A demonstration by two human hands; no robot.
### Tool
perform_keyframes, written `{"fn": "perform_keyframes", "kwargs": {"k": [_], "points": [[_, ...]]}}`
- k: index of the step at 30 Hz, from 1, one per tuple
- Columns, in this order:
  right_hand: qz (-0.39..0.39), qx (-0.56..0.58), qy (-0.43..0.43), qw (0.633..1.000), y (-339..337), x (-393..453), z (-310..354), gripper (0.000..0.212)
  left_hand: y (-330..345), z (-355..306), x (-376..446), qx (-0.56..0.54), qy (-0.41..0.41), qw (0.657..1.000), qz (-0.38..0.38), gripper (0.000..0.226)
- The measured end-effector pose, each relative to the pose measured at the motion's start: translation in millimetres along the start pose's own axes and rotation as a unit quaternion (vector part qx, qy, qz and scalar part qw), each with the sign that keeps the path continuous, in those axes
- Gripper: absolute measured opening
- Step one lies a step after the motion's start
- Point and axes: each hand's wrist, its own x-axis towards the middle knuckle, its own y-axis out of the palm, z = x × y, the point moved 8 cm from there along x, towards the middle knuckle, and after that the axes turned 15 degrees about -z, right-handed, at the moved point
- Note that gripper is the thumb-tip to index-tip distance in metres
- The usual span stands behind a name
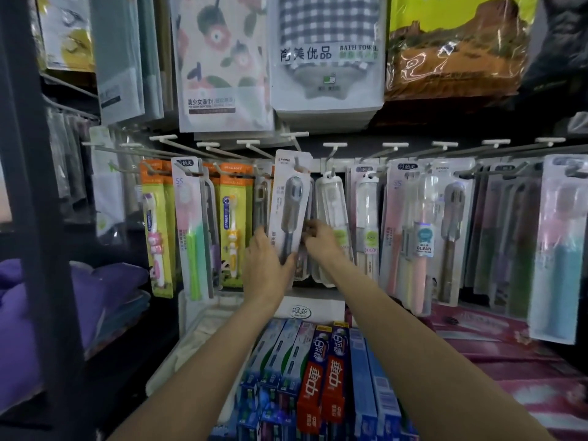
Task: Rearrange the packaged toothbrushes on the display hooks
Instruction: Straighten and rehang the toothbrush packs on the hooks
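Shop hooks (299, 168): grey toothbrush pack (290, 202) above left hand (265, 262), grip pinching its bottom edge.

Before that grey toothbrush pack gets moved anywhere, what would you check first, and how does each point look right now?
1. Left hand holds the grey toothbrush pack from below: ok.
2. Pack's hole free of its hook: cannot tell.
3. Right hand clear of the pack: not ok, its fingers are at the pack's edge.
4. Pack hangs straight: not ok, tilted.
5. Neighbouring clear pack on its hook: ok.
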Motion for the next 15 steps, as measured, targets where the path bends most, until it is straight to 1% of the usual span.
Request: {"fn": "perform_keyframes", "kwargs": {"k": [4, 10, 13, 15], "points": [[-0.001, -0.004, -0.007, 1.000, 9.0, 5.6, -1.9, 0.038, -7.8, 4.2, 5.1, 0.000, 0.007, 1.000, -0.006, 0.063], [0.011, 0.032, 0.021, 0.999, 3.4, -5.9, 1.5, 0.040, -18.0, 4.0, 6.4, 0.027, 0.043, 0.999, -0.001, 0.063], [0.028, 0.065, 0.048, 0.996, 7.0, -12.2, 0.2, 0.035, -24.6, 4.8, 7.5, 0.031, 0.050, 0.998, -0.005, 0.059], [0.022, 0.059, 0.053, 0.997, 3.9, -17.6, 1.0, 0.033, -29.5, 5.6, 6.6, 0.028, 0.049, 0.998, -0.007, 0.059]]}}
